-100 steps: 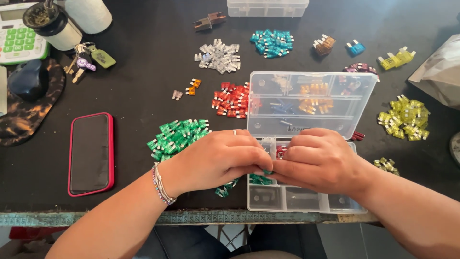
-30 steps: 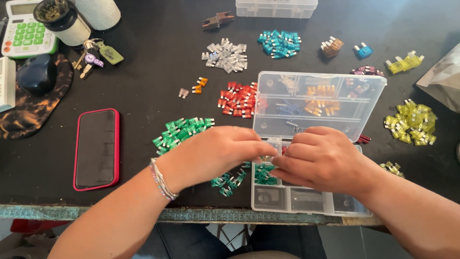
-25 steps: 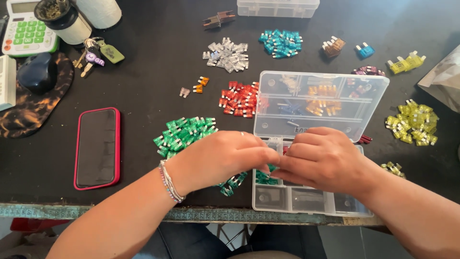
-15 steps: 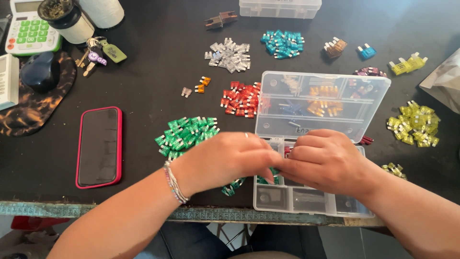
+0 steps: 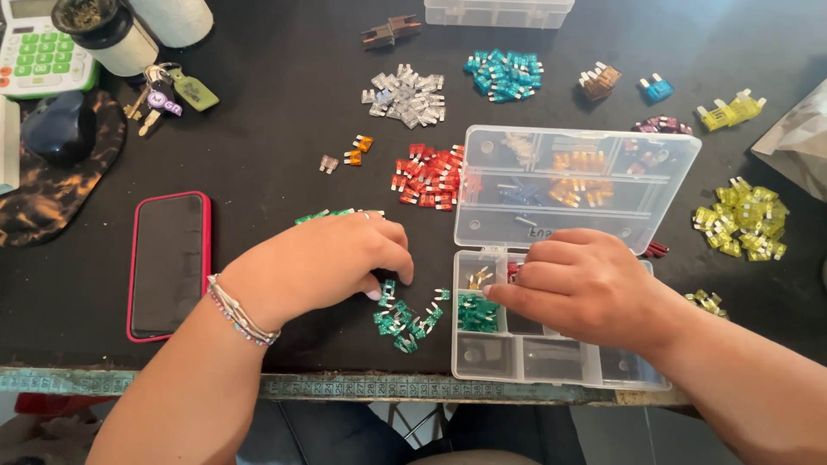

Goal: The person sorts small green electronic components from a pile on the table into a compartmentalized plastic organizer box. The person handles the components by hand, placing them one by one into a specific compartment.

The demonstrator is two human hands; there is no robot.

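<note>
Small green plastic blade fuses [image 5: 403,317] lie in a loose pile on the black counter [image 5: 276,129], just left of a clear plastic compartment box [image 5: 551,357] with its lid open. The left hand [image 5: 332,263], fingers curled down, touches the pile; whether it pinches a fuse I cannot tell. The right hand [image 5: 586,284] rests over the box's compartments, fingers pressed together, near more green fuses inside.

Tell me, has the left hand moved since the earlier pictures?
Yes. The left hand has drawn leftward, away from the right hand and the clear compartment box, and is now over the green fuses.
</note>
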